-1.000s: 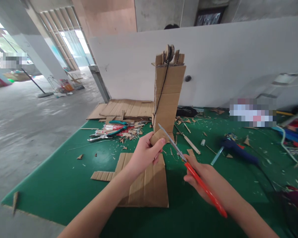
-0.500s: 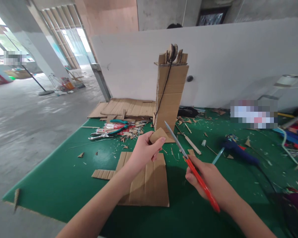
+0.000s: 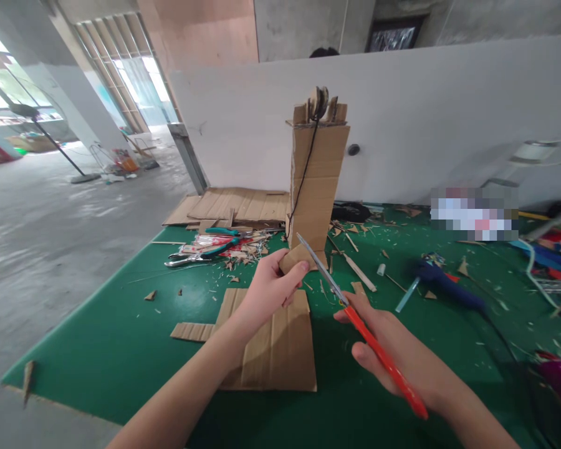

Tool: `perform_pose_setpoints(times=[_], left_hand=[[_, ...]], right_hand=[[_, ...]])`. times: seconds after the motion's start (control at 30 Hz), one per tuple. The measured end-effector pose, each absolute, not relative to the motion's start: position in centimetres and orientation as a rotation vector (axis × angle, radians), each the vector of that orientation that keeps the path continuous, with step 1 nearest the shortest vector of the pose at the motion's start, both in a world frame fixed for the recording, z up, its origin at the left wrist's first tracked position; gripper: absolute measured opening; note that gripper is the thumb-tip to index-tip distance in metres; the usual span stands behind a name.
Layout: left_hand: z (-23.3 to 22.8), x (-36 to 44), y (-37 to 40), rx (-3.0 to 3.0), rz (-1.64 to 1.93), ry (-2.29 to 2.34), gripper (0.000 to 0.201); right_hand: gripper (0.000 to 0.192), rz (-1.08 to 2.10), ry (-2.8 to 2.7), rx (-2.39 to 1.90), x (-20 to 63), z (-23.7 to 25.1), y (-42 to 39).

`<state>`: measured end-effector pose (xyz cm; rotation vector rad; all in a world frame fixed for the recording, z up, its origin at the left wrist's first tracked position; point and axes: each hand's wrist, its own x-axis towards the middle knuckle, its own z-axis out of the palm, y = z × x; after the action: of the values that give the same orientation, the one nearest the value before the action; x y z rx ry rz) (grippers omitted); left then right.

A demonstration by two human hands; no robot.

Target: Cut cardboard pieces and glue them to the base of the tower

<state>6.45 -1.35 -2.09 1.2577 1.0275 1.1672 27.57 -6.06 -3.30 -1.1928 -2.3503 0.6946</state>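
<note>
My left hand (image 3: pixel 267 292) pinches a small piece of brown cardboard (image 3: pixel 290 258) between thumb and fingers. In my right hand (image 3: pixel 406 346) lies a pair of scissors with red handles (image 3: pixel 386 362), its thumb held apart from the handle. The scissors' grey blades point up and left, and their tips overlap the edge of the small piece; I cannot tell whether they touch it. Below my left hand a flat cardboard sheet (image 3: pixel 283 355) lies on the table. Just beyond both hands stands a tall cardboard tower (image 3: pixel 318 181) with a wheel and a black cord on top.
Pliers with teal handles (image 3: pixel 215 251) lie among wood scraps on the green table (image 3: pixel 135 349). Flat cardboard (image 3: pixel 243 202) is stacked behind them. On the right rests a dark blue glue gun (image 3: pixel 449 287) with its cord. A white panel (image 3: pixel 402 125) borders the table's back.
The scissors have moved left, bringing their blades up to the small cardboard piece. My right thumb and fingers have spread further apart. My left hand has barely moved.
</note>
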Motion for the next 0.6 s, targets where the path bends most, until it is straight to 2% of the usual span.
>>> perform_pose_setpoints(times=[0.43,0.6], left_hand=[[-2.1,6.6,-1.4,1.286,1.141,1.009,0.03],[-1.9,6.7,-1.6,1.263,1.131,1.01,0.029]], right_hand=[[0.037,0.705,-2.326,-1.284,27.4,-4.7,-5.7],[0.036,0.639,-2.321,-1.397,26.7,-4.2,-5.7]])
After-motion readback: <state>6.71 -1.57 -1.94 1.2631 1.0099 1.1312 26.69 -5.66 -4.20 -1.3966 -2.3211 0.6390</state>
